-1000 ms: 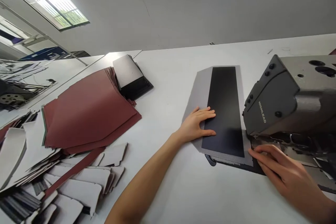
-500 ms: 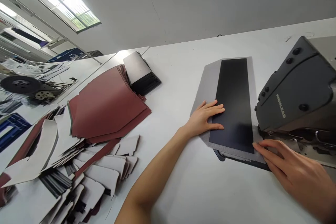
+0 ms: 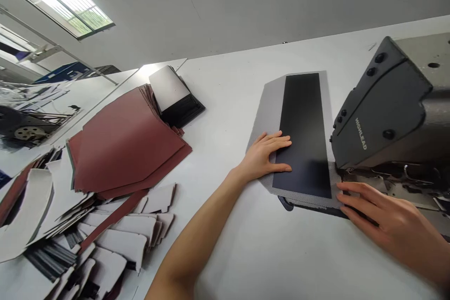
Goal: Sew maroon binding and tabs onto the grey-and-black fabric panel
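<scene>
Left hand (image 3: 265, 157) laid flat right of center in the frame, fingers spread wide, fingertips and thumb on a black sheet (image 3: 304, 122), palm over the gray cloth (image 3: 267, 105) underneath. Not gripping anything, just resting or pressing by the look of it. Probably splayed like that to keep both layers flat and stop the sheet skating around on the cloth.

Right hand (image 3: 390, 220) down in the lower right, fingers half curled and a bit parted, tips touching the cloth's near right corner. Can't tell about an actual pinch, thumb too hard to make out. Likely there to steady the corner right by the sewing machine (image 3: 379, 117).

Sheet and cloth both on the white tabletop (image 3: 225, 103), long sides running up the frame, right edge just beside the machine. Sheet set off toward that side too: wide gray strip on the left, skinny one on the right. Also something dark (image 3: 286, 203) poking out from under the near edge, too covered to name.

Over left: red sheets (image 3: 123, 136) in a messy pile, smaller black-and-white stack (image 3: 169, 89) at its upper right, pale cut pieces (image 3: 119, 239) toward the lower left. All well apart from the machine, presumably to stay out of the way.
</scene>
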A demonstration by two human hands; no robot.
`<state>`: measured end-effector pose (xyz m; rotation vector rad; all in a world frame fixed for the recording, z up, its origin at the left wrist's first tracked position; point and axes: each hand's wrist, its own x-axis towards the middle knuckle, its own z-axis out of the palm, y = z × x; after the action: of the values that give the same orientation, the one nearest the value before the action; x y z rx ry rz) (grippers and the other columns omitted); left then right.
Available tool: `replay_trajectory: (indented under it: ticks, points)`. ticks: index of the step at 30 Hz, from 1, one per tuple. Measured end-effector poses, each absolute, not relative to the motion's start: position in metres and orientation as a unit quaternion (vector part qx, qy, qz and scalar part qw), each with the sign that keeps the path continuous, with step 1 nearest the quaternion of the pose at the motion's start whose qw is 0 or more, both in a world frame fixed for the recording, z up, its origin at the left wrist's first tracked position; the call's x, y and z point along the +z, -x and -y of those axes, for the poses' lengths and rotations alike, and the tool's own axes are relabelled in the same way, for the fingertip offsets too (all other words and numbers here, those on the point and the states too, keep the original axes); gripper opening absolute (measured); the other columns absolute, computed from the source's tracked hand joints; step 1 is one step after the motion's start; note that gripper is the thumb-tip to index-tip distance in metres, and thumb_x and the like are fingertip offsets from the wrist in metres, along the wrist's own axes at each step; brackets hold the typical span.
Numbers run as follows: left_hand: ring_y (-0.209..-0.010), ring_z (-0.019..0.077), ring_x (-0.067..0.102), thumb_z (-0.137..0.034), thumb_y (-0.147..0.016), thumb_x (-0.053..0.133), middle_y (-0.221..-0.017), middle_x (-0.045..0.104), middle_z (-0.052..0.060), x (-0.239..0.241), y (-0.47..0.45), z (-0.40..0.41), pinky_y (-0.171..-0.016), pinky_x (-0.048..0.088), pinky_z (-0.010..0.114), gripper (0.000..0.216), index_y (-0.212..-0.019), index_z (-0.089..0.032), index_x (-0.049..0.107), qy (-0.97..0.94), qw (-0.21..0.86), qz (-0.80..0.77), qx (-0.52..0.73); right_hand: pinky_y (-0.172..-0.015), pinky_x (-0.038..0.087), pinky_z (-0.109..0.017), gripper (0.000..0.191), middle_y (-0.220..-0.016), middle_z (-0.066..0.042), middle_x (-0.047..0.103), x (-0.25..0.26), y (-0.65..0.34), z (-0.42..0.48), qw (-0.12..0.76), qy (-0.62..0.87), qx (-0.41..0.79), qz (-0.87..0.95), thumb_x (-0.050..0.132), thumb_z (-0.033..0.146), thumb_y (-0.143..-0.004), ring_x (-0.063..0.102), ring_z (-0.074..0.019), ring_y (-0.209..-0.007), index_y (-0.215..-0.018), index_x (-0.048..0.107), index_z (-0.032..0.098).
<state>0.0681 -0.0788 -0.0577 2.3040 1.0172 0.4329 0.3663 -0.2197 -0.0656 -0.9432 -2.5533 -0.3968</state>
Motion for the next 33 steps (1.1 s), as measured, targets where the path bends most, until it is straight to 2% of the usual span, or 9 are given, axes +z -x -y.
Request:
replay_trajectory:
  ticks: [4,9,11,13,17,20,23,29,33]
  points:
    - [-0.150,0.0252,0.035,-0.059,-0.081,0.074,-0.152,0.051,0.001,-0.059,-0.067,0.077,-0.128,0.013,0.050,0.064,-0.137,-0.031,0.059,-0.866,0.294,-0.373,0.156,-0.081,0.053,-0.032,0.045,-0.100,-0.005,0.073,-0.055,-0.364,0.215,0.177,0.301,-0.197,0.916,0.035,-0.007,-0.092,0.066,-0.0204,-0.099,-0.087,0.072,0.017]
    - [-0.150,0.0286,0.034,-0.055,-0.083,0.074,-0.153,0.050,0.004,-0.060,-0.066,0.077,-0.126,0.018,0.055,0.060,-0.136,-0.029,0.059,-0.886,0.254,-0.355,0.159,-0.055,0.047,-0.026,0.047,-0.089,-0.005,0.071,-0.052,-0.357,0.218,0.137,0.317,-0.205,0.916,0.033,-0.009,-0.089,0.066,-0.0157,-0.079,-0.083,0.071,0.018]
    - [-0.151,0.0301,0.030,-0.044,-0.089,0.072,-0.155,0.046,0.007,-0.056,-0.070,0.080,-0.124,0.025,0.054,0.050,-0.134,-0.027,0.061,-0.908,0.213,-0.316,0.175,-0.047,0.040,-0.026,0.046,-0.084,-0.007,0.068,-0.056,-0.354,0.222,0.117,0.343,-0.203,0.910,0.034,-0.012,-0.083,0.061,-0.0134,-0.066,-0.080,0.070,0.016]
    - [-0.145,0.0277,0.038,-0.026,-0.095,0.063,-0.152,0.049,0.007,-0.051,-0.078,0.086,-0.118,0.038,0.047,0.033,-0.128,-0.025,0.065,-0.936,0.183,-0.245,0.174,-0.044,0.035,-0.027,0.041,-0.077,-0.007,0.063,-0.060,-0.350,0.224,0.106,0.354,-0.204,0.907,0.037,-0.013,-0.078,0.053,-0.0121,-0.054,-0.073,0.067,0.015]
    - [-0.106,0.0186,0.062,0.001,-0.089,0.047,-0.122,0.070,0.005,-0.042,-0.094,0.109,-0.088,0.055,0.030,0.039,-0.108,-0.022,0.073,-0.968,0.173,-0.154,0.095,-0.047,0.032,-0.029,0.035,-0.069,-0.004,0.054,-0.064,-0.348,0.219,0.122,0.338,-0.198,0.912,0.042,-0.012,-0.077,0.043,-0.0122,-0.052,-0.065,0.060,0.016]
    - [-0.102,0.0201,0.063,-0.017,-0.092,0.055,-0.117,0.071,0.007,-0.044,-0.100,0.126,-0.082,0.057,0.030,0.022,-0.106,-0.018,0.073,-0.962,0.165,-0.191,0.104,-0.051,0.034,-0.029,0.031,-0.073,-0.003,0.057,-0.064,-0.349,0.216,0.166,0.360,-0.184,0.899,0.045,-0.005,-0.085,0.048,-0.0124,-0.060,-0.068,0.059,0.016]
    - [-0.103,0.0217,0.065,-0.048,-0.094,0.061,-0.117,0.071,0.010,-0.055,-0.100,0.138,-0.086,0.057,0.032,0.037,-0.107,-0.015,0.071,-0.960,0.122,-0.202,0.153,-0.052,0.033,-0.027,0.028,-0.077,-0.003,0.061,-0.065,-0.348,0.219,0.190,0.381,-0.182,0.886,0.047,-0.002,-0.089,0.056,-0.0118,-0.068,-0.070,0.059,0.015]
    - [-0.088,0.0142,0.066,-0.027,-0.104,0.048,-0.104,0.075,0.005,-0.078,-0.107,0.146,-0.074,0.054,0.024,0.024,-0.094,-0.016,0.067,-0.954,-0.053,-0.176,0.235,-0.053,0.036,-0.028,0.020,-0.089,-0.001,0.068,-0.068,-0.342,0.233,0.239,0.486,-0.104,0.834,0.052,0.027,-0.100,0.054,-0.0090,-0.058,-0.090,0.065,0.015]
    - [-0.081,0.0119,0.063,-0.023,-0.104,0.045,-0.094,0.073,0.003,-0.075,-0.112,0.144,-0.064,0.047,0.021,0.026,-0.086,-0.018,0.063,-0.953,-0.084,-0.188,0.221,-0.052,0.034,-0.027,0.030,-0.082,0.002,0.065,-0.067,-0.336,0.231,0.242,0.554,-0.058,0.795,0.046,0.026,-0.102,0.055,-0.0084,-0.058,-0.077,0.062,0.019]
